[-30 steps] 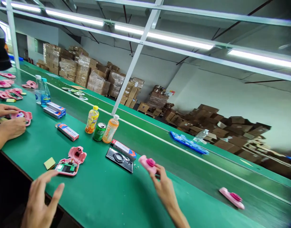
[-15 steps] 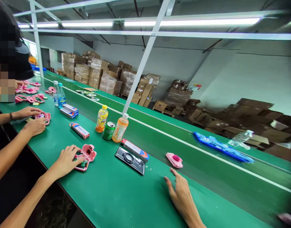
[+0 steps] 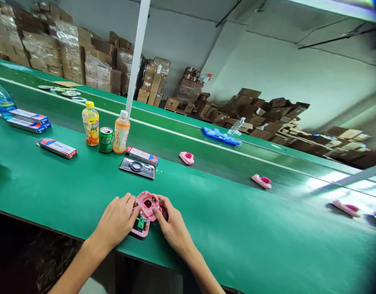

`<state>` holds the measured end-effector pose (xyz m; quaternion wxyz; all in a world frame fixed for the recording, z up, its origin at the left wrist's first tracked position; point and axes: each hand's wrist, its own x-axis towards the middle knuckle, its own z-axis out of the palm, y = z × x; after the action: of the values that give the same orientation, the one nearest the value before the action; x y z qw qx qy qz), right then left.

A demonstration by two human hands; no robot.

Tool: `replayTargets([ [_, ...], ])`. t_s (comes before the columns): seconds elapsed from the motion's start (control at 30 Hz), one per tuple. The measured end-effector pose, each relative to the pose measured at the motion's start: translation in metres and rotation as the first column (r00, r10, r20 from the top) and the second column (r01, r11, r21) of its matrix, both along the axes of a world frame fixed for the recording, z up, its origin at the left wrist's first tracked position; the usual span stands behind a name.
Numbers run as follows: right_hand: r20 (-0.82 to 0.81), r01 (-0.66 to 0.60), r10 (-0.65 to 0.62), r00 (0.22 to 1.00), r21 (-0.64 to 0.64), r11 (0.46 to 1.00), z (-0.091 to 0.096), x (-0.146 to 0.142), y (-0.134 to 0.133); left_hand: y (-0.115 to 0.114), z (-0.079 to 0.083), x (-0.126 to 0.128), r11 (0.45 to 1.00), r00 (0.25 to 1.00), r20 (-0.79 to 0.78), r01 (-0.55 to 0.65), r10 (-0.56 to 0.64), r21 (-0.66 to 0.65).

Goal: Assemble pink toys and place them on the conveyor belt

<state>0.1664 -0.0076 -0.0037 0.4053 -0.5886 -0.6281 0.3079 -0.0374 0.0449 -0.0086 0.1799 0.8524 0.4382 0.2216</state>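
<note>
An opened pink toy camera (image 3: 148, 201) lies near the front edge of the green table, its two shell halves spread apart. The lower half holds a green circuit board (image 3: 142, 223); the upper half shows a dark round hole. My left hand (image 3: 119, 218) closes on the camera's left side, fingertips at the seam between the halves. On the right, my right hand (image 3: 173, 223) grips the rim of the upper half between thumb and fingers. A black phone (image 3: 137, 168) with a ring on its back lies just beyond the hands.
Behind the phone is a long narrow box (image 3: 142, 155). A green can (image 3: 106, 140) stands between a yellow-capped bottle (image 3: 91, 125) and an orange drink bottle (image 3: 121, 132). Pink cameras (image 3: 186, 158) sit along the conveyor belt (image 3: 163, 141), with a blue tray (image 3: 221, 136) farther back.
My right hand has come from the open table on the right to the pink camera and gripped it. The camera now lies between both hands. My view has swung to the right.
</note>
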Motion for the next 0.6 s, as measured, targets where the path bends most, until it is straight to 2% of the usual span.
replayTargets([
  [0.07, -0.022, 0.074, -0.073, 0.997, 0.016, 0.997, -0.001, 0.004, -0.005, -0.007, -0.009, -0.006, 0.998, 0.991, 0.127, -0.039, 0.033, 0.051],
  [0.1, 0.003, 0.131, -0.131, 0.991, 0.064, 0.989, -0.001, 0.006, -0.007, -0.009, -0.015, -0.015, 0.994, 0.983, 0.174, -0.073, 0.057, 0.081],
  [0.17, 0.087, 0.243, -0.272, 0.958, 0.253, 0.936, 0.003, 0.005, -0.013, -0.011, -0.026, -0.039, 0.982, 0.978, 0.187, -0.123, 0.095, 0.143],
  [0.2, 0.124, 0.258, -0.321, 0.939, 0.363, 0.895, 0.006, 0.0, -0.014, -0.011, -0.03, -0.051, 0.978, 0.982, 0.158, -0.129, 0.103, 0.166],
  [0.23, 0.162, 0.225, -0.326, 0.931, 0.448, 0.865, 0.01, -0.007, -0.015, -0.012, -0.032, -0.06, 0.977, 0.987, 0.125, -0.123, 0.102, 0.173],
  [0.27, 0.21, 0.15, -0.284, 0.935, 0.492, 0.858, 0.015, -0.017, -0.014, -0.012, -0.032, -0.067, 0.982, 0.991, 0.102, -0.104, 0.088, 0.159],
  [0.33, 0.338, -0.069, -0.095, 0.936, 0.443, 0.894, 0.023, -0.041, -0.007, -0.013, -0.028, -0.072, 0.996, 0.991, 0.126, -0.052, 0.043, 0.071],
  [0.4, 0.435, -0.268, 0.124, 0.892, 0.288, 0.919, 0.027, -0.064, 0.005, -0.013, -0.019, -0.068, 0.994, 0.97, 0.243, 0.003, 0.024, -0.11],
  [0.43, 0.434, -0.316, 0.197, 0.879, 0.223, 0.922, 0.027, -0.073, 0.012, -0.012, -0.014, -0.065, 0.974, 0.945, 0.325, 0.035, 0.041, -0.223],
  [0.5, 0.319, -0.318, 0.254, 0.913, 0.169, 0.933, 0.025, -0.083, 0.023, -0.008, -0.005, -0.058, 0.896, 0.861, 0.489, 0.098, 0.141, -0.433],
  [0.53, 0.227, -0.281, 0.24, 0.944, 0.171, 0.944, 0.023, -0.084, 0.027, -0.005, -0.002, -0.054, 0.853, 0.811, 0.549, 0.129, 0.203, -0.506],
  [0.6, 0.084, -0.186, 0.173, 0.981, 0.19, 0.964, 0.021, -0.081, 0.031, -0.001, 0.002, -0.048, 0.801, 0.725, 0.619, 0.159, 0.302, -0.577],
])
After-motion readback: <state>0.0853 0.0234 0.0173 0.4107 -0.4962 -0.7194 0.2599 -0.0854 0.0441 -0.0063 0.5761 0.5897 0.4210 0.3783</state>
